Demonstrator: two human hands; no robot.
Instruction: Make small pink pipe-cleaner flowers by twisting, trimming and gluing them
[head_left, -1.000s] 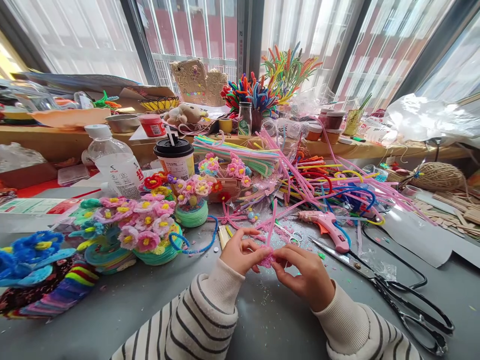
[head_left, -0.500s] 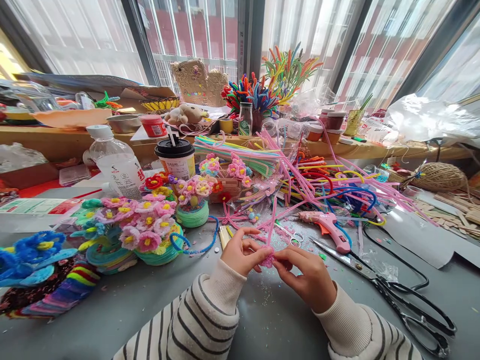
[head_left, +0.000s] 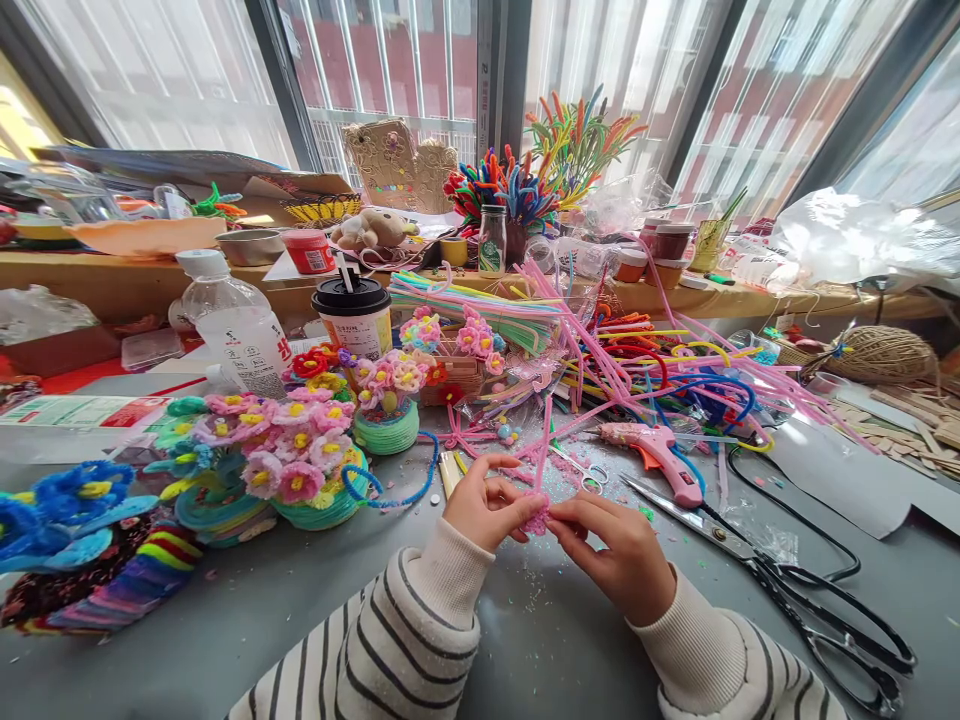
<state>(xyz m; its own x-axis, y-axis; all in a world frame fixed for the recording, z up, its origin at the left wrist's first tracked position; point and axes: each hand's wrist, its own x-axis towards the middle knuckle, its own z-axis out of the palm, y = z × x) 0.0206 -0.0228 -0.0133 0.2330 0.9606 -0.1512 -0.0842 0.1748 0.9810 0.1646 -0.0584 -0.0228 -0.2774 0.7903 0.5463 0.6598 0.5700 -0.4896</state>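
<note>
Between my two hands is a pink pipe cleaner (head_left: 537,514), bent into a small bunched shape with straight ends standing up from it. My left hand (head_left: 487,505) pinches it from the left with thumb and fingers. From the other side, the thumb and forefinger of my right hand (head_left: 615,550) close on its right edge. Just beyond my fingers lie small scissors (head_left: 585,470) and a pink glue gun (head_left: 656,455). Large black-handled scissors (head_left: 780,580) rest right of my right hand. A blue pipe cleaner (head_left: 420,490) curls left of my left hand.
Pipe-cleaner flowers in pots (head_left: 296,450) crowd the left, near a plastic bottle (head_left: 236,335) and a lidded cup (head_left: 352,320). Loose pipe cleaners (head_left: 645,360) heap behind my hands. A twine ball (head_left: 881,353) and wooden sticks (head_left: 900,425) lie far right. Glitter and scraps dot the grey table (head_left: 540,650).
Almost nothing differs. Both hands keep the pink pipe cleaner at the same spot, and the whole view has shifted very slightly.
</note>
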